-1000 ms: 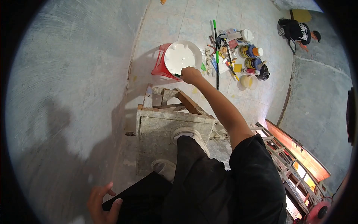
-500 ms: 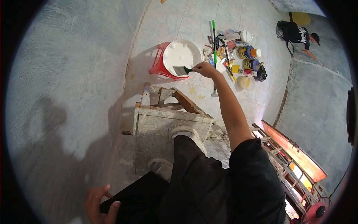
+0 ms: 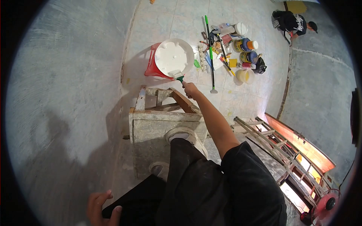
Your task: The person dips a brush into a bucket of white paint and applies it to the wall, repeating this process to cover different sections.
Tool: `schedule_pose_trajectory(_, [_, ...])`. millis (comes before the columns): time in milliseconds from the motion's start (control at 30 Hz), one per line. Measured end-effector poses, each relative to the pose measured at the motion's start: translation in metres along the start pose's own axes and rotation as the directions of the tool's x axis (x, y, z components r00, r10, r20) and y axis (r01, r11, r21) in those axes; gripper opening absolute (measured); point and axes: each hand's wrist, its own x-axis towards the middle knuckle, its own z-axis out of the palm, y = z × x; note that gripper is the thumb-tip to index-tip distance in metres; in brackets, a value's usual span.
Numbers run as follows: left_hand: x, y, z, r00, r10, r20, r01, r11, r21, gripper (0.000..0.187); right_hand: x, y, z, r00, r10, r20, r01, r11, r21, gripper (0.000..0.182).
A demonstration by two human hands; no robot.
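Observation:
My right hand is closed round the green handle of a scraper. The scraper's pale, wide head lies at the lower edge of a white round tub lid or basin, which rests on a red plastic stool. At the bottom left, my left hand hangs near my dark-clothed leg, fingers apart and nothing between them. My shoes stand on a paint-stained wooden platform, just below the stool in view.
Paint tins, a pale bucket, a green-and-black pole and several small tools lie on the tiles. A person crouches by the far wall. A wooden ladder and pink fan are at right; a grey wall is at left.
My right hand and the scraper have moved down and left, to the basin's lower rim. The view has shifted slightly. The other person's arm is no longer stretched along the wall.

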Motion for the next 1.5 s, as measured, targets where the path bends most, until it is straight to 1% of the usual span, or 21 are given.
schedule_pose_trajectory(67, [0.005, 0.001, 0.002, 0.997, 0.075, 0.024, -0.077, 0.990, 0.121, 0.034, 0.000, -0.001, 0.008, 0.999, 0.038, 0.003, -0.038, 0.998, 0.056, 0.037])
schedule_pose_trajectory(167, [0.007, -0.001, 0.007, 0.988, 0.142, 0.056, -0.148, 0.978, 0.144, 0.034, -0.004, -0.011, 0.013, 0.996, 0.091, 0.018, -0.092, 0.990, 0.106, 0.034])
schedule_pose_trajectory(433, [0.015, 0.014, 0.010, 0.990, 0.095, 0.108, -0.106, 0.989, 0.100, 0.033, -0.032, -0.022, 0.007, 0.986, 0.151, 0.070, -0.157, 0.982, 0.102, 0.032])
schedule_pose_trajectory(500, [0.020, 0.014, 0.014, 0.990, 0.085, 0.109, -0.096, 0.991, 0.097, 0.034, -0.034, -0.019, 0.004, 0.983, 0.135, 0.126, -0.151, 0.980, 0.132, 0.032])
schedule_pose_trajectory(567, [0.032, 0.006, 0.025, 0.971, 0.237, -0.018, -0.234, 0.968, 0.085, 0.035, -0.040, -0.020, 0.003, 0.984, 0.138, 0.112, -0.151, 0.981, 0.125, 0.032])
schedule_pose_trajectory(600, [0.034, 0.006, 0.030, 0.971, 0.237, -0.017, -0.234, 0.968, 0.090, 0.035, -0.042, -0.020, 0.002, 0.985, 0.142, 0.100, -0.153, 0.982, 0.113, 0.032])
schedule_pose_trajectory(667, [0.036, 0.008, 0.037, 0.957, 0.289, 0.027, -0.290, 0.944, 0.156, 0.050, -0.044, -0.021, -0.002, 0.989, 0.127, 0.078, -0.134, 0.987, 0.092, 0.033])
schedule_pose_trajectory(700, [0.040, 0.010, 0.040, 0.960, 0.279, 0.029, -0.280, 0.946, 0.163, 0.050, -0.044, -0.020, -0.004, 0.992, 0.111, 0.052, -0.115, 0.991, 0.067, 0.033])
schedule_pose_trajectory(767, [0.055, 0.015, 0.045, 0.963, 0.223, 0.150, -0.235, 0.970, 0.065, 0.044, -0.049, -0.019, -0.009, 0.990, 0.111, 0.085, -0.118, 0.990, 0.078, 0.035])
schedule_pose_trajectory(800, [0.065, 0.016, 0.049, 0.965, 0.216, 0.149, -0.229, 0.971, 0.072, 0.044, -0.055, -0.020, -0.011, 0.996, 0.070, 0.054, -0.075, 0.993, 0.096, 0.035])
schedule_pose_trajectory(833, [0.078, 0.017, 0.054, 0.949, 0.278, 0.150, -0.289, 0.955, 0.059, 0.040, -0.059, -0.020, -0.014, 0.999, 0.029, 0.021, -0.031, 0.993, 0.112, 0.035])
schedule_pose_trajectory(967, [0.140, 0.017, 0.092, 0.873, 0.453, 0.179, -0.474, 0.875, 0.095, 0.029, -0.055, -0.031, -0.016, 1.000, -0.015, 0.028, 0.010, 0.985, 0.170, 0.033])
schedule_pose_trajectory(1067, [0.183, 0.017, 0.140, 0.810, 0.571, 0.134, -0.581, 0.813, 0.051, 0.021, -0.046, -0.041, -0.013, 0.992, -0.026, 0.121, 0.001, 0.979, 0.206, 0.031])
schedule_pose_trajectory(1133, [0.208, 0.014, 0.175, 0.800, 0.585, 0.133, -0.592, 0.806, 0.019, 0.020, -0.035, -0.044, -0.008, 0.978, -0.024, 0.205, -0.023, 0.974, 0.223, 0.030])
schedule_pose_trajectory(1200, [0.227, 0.004, 0.206, 0.794, 0.593, 0.134, -0.597, 0.802, -0.013, 0.019, -0.020, -0.041, 0.005, 0.973, -0.017, 0.229, -0.033, 0.977, 0.213, 0.031])
schedule_pose_trajectory(1233, [0.237, -0.001, 0.221, 0.792, 0.604, 0.092, -0.606, 0.795, 0.002, 0.017, -0.015, -0.038, 0.012, 0.968, -0.016, 0.251, -0.037, 0.978, 0.204, 0.031])
schedule_pose_trajectory(1300, [0.255, -0.006, 0.245, 0.779, 0.625, 0.047, -0.626, 0.780, 0.002, 0.015, -0.002, -0.027, 0.026, 0.971, -0.049, 0.233, -0.005, 0.974, 0.227, 0.032])
schedule_pose_trajectory(1367, [0.265, -0.020, 0.259, 0.795, 0.607, 0.008, -0.606, 0.793, 0.060, 0.014, -0.003, -0.015, 0.043, 0.990, -0.069, 0.125, 0.053, 0.991, 0.124, 0.033])
schedule_pose_trajectory(1400, [0.269, -0.030, 0.268, 0.789, 0.611, -0.064, -0.606, 0.791, 0.082, 0.016, 0.012, 0.000, 0.046, 0.979, -0.029, 0.200, -0.011, 0.981, 0.196, 0.032])
schedule_pose_trajectory(1433, [0.269, -0.035, 0.271, 0.786, 0.615, -0.062, -0.611, 0.788, 0.071, 0.016, -0.001, 0.000, 0.047, 0.982, -0.001, 0.191, -0.041, 0.976, 0.215, 0.029])
schedule_pose_trajectory(1500, [0.268, -0.046, 0.272, 0.813, 0.579, -0.061, -0.559, 0.806, 0.194, 0.019, -0.029, -0.002, 0.041, 0.972, 0.040, 0.231, -0.096, 0.966, 0.239, 0.029])
